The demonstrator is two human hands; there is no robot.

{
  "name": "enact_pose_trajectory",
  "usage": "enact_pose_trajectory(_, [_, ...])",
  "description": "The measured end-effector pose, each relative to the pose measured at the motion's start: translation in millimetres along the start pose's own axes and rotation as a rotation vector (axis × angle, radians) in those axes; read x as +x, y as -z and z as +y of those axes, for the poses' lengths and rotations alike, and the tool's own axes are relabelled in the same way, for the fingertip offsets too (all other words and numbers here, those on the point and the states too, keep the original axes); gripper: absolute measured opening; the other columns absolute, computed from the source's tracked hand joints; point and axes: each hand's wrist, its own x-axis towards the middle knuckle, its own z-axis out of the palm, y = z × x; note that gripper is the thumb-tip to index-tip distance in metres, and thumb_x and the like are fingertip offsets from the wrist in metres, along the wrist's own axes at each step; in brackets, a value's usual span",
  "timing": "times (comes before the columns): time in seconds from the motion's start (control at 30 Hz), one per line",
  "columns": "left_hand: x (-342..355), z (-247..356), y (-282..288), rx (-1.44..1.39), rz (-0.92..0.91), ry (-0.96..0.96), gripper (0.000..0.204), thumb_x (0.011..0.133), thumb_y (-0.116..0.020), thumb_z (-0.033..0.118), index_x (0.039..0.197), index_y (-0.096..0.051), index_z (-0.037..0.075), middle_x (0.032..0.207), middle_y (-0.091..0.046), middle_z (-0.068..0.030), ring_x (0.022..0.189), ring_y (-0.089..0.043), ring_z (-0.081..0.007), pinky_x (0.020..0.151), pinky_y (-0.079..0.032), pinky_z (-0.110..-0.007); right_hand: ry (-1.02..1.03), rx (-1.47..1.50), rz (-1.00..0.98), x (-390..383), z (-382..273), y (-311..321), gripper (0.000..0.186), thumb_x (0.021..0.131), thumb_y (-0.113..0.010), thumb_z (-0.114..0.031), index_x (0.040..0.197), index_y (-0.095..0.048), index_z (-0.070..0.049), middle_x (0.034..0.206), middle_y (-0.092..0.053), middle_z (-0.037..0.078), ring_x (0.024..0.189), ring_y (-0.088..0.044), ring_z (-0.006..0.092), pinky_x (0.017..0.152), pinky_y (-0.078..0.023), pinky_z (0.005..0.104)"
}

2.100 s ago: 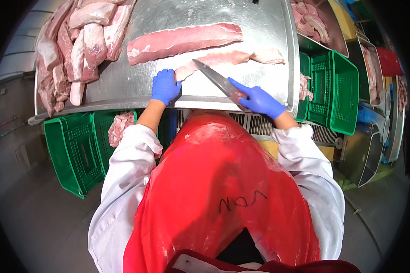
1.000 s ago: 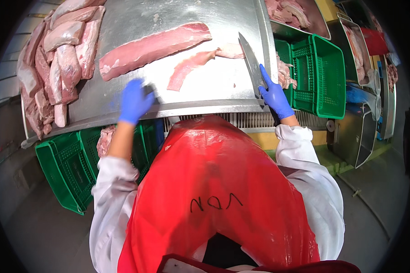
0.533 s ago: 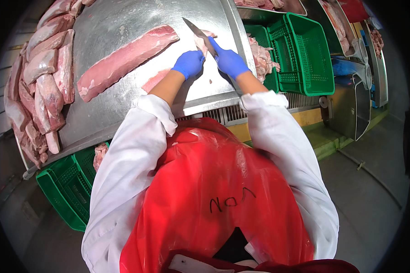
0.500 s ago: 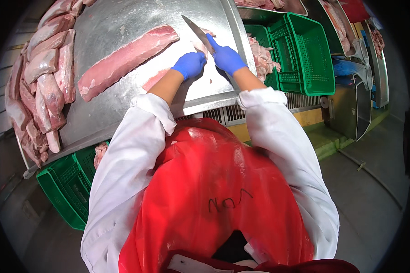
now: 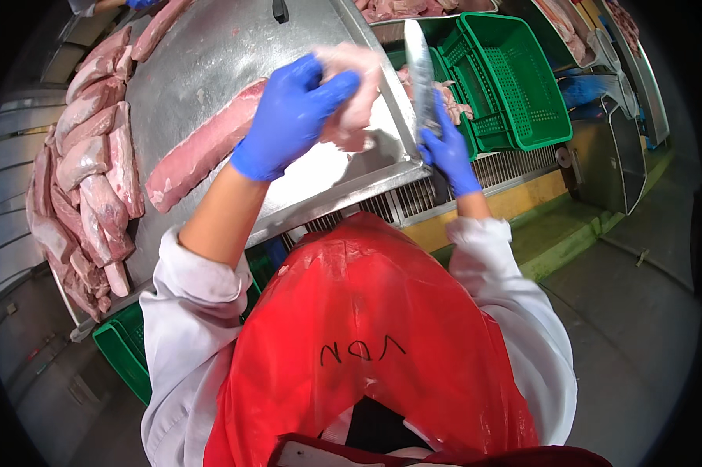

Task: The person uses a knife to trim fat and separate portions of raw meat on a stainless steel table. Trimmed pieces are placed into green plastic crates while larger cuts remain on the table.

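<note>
My left hand (image 5: 288,117), in a blue glove, is raised over the metal table and closed on a pale pink meat trimming (image 5: 358,97), slightly blurred. In my gloved right hand (image 5: 450,152) is a knife (image 5: 418,66), its broad blade pointing up and away, beyond the table's right edge. A long pork loin (image 5: 203,152) lies on the table (image 5: 211,58), its far end partly hidden behind my left hand.
Several meat pieces (image 5: 94,175) are piled along the table's left side. Green crates (image 5: 522,86) stand at the right, trimmings (image 5: 456,101) beside them; another crate (image 5: 121,346) sits lower left. A black handle (image 5: 280,10) lies at the far edge. Another person's sleeve (image 5: 108,5) shows upper left.
My left hand has risen from the table with the trimming in it. My right hand has moved right with the knife, now past the table's edge. The other person's sleeve has come into view.
</note>
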Motion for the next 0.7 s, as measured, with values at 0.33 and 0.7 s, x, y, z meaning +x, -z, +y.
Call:
enact_pose_trajectory(0.33, [162.2, -105.9, -92.9, 0.259, -0.199, -0.080, 0.033, 0.096, -0.066, 0.032, 0.114, -0.068, 0.004, 0.096, -0.070, -0.0112, 0.086, -0.066, -0.0210, 0.083, -0.053, -0.034, 0.000, 0.001, 0.491, -103.5, -33.8, 104.5, 0.081, 0.096, -0.053, 0.006, 0.162, -0.017, -0.024, 0.091, -0.061, 0.009, 0.055, -0.051, 0.0101, 0.046, -0.043, 0.0223])
enact_pose_trajectory(0.7, [-113.1, -261.3, 82.7, 0.909, -0.074, -0.097, 0.012, 0.084, -0.063, 0.015, 0.094, -0.065, 0.009, 0.094, -0.059, -0.0160, 0.090, -0.057, -0.0370, 0.078, -0.050, -0.045, -0.082, -0.053, 0.148, -87.5, 3.0, -5.8, 0.080, 0.097, -0.053, 0.006, 0.162, -0.018, -0.024, 0.100, -0.060, 0.007, 0.058, -0.050, 0.0090, 0.046, -0.043, 0.0226])
